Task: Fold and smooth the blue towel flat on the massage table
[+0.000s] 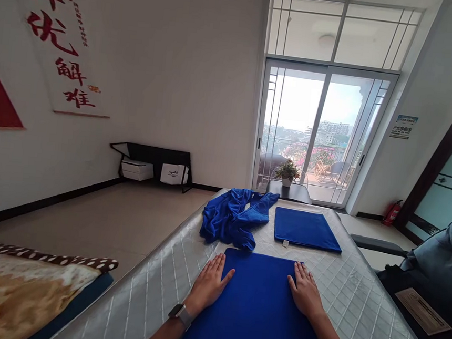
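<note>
A blue cloth (256, 304) lies flat and smooth in front of me on the quilted silver-grey bed surface (139, 301). My left hand (210, 281) rests flat on its left edge near the far corner, fingers stretched out, with a watch on the wrist. On the opposite edge, near the far right corner, my right hand (306, 288) lies flat with its fingers extended. Beyond them, a crumpled heap of blue cloth (232, 217) sits at the left. A neatly folded blue cloth (305, 229) with a small white tag lies to its right.
A small table (301, 193) with a potted plant (287, 172) stands past the bed's far end, before glass sliding doors (293, 122). At the lower left is a patterned blanket (34, 284). A dark chair (405, 290) holding things stands close on the right.
</note>
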Available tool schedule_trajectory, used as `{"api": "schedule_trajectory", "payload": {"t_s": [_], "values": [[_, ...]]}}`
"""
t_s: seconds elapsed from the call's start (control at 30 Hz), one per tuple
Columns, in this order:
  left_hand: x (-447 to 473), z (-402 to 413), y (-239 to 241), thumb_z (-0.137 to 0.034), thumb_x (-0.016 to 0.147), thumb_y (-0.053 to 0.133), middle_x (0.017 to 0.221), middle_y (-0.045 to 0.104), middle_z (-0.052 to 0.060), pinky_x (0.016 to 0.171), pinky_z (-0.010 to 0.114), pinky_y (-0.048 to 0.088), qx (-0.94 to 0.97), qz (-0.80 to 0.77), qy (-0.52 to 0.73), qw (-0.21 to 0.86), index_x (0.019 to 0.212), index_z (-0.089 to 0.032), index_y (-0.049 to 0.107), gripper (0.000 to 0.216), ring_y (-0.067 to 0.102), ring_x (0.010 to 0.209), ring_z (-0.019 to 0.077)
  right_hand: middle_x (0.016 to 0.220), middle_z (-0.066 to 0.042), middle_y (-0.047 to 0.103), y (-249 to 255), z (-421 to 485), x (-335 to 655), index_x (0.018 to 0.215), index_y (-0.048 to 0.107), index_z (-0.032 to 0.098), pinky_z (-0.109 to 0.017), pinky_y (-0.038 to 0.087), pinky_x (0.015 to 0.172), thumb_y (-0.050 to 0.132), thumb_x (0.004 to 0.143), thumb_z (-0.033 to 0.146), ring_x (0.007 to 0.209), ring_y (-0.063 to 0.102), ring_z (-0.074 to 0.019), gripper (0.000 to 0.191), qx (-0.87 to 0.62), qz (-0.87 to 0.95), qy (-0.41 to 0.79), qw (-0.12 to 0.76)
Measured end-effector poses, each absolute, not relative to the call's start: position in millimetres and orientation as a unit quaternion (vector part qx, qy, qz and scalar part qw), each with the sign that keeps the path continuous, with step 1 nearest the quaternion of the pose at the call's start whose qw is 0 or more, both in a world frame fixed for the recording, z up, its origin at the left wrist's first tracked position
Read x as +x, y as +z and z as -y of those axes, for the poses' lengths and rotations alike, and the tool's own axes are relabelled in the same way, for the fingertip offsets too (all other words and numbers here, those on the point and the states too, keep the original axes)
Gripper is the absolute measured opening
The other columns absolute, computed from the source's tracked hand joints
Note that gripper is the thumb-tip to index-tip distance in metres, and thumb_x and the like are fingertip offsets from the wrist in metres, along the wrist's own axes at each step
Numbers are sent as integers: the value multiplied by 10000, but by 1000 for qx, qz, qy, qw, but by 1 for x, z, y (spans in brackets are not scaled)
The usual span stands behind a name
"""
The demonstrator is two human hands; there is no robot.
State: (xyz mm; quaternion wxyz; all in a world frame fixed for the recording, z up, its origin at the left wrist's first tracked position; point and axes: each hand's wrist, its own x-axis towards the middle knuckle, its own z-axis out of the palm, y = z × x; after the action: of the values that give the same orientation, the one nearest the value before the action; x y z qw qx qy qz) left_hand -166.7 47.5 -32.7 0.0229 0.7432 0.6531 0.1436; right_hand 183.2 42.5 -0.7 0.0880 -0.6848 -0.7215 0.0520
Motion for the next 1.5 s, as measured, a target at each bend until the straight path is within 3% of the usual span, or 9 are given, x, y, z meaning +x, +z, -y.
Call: {"api": "schedule_trajectory", "payload": {"t_s": [0.17,0.33,0.53,0.73,0.97,1.2,1.5], "values": [[-167,-46,-21,-694,995,142,1643,327,187,1252,452,242,750,-653,104,22,1570,-32,339,898,301,1531,294,1681,-75,231,-3,-43,184,1613,251,99,-387,87,1267,213,1018,500,1565,153,-207,718,-690,717,59,78],[-139,-54,-3,-619,1005,253,1607,407,199,1203,534,315,734,-664,130,-55,1555,-60,390,797,351,1497,381,1692,-81,185,-4,-43,181,1614,228,82,-396,75,1267,204,1013,495,1569,129,-210,730,-700,707,60,74],[-25,-58,6,-555,1040,235,1570,487,156,1229,452,305,848,-507,151,33,1522,-125,466,686,392,1488,285,1688,-98,195,-7,-45,180,1609,236,64,-412,96,1263,221,1009,482,1569,135,-227,731,-701,707,48,74],[53,-64,-7,-509,1059,138,1611,430,135,1253,479,249,866,-464,174,73,1549,-162,430,667,330,1522,262,1685,-72,207,-12,-45,185,1607,267,96,-385,104,1256,231,975,239,1566,143,-203,649,-684,727,20,43],[-6,-64,-3,-620,1034,132,1635,388,126,1265,478,228,846,-505,157,71,1559,-151,412,758,279,1543,266,1684,-93,201,-8,-47,181,1605,258,72,-410,110,1261,222,1006,450,1563,167,-227,709,-699,712,31,64],[-101,-59,0,-646,1032,171,1641,372,122,1251,501,268,825,-549,125,52,1565,-174,398,748,317,1527,266,1688,-90,207,-8,-47,182,1614,234,82,-404,71,1267,214,1006,476,1570,123,-218,725,-701,706,61,79],[-163,-70,-26,-636,1030,216,1645,343,169,1253,486,274,777,-610,151,32,1572,-91,365,783,303,1531,292,1681,-91,236,-11,-48,184,1609,258,87,-399,97,1270,218,1010,500,1563,169,-220,729,-695,712,44,89]]}}
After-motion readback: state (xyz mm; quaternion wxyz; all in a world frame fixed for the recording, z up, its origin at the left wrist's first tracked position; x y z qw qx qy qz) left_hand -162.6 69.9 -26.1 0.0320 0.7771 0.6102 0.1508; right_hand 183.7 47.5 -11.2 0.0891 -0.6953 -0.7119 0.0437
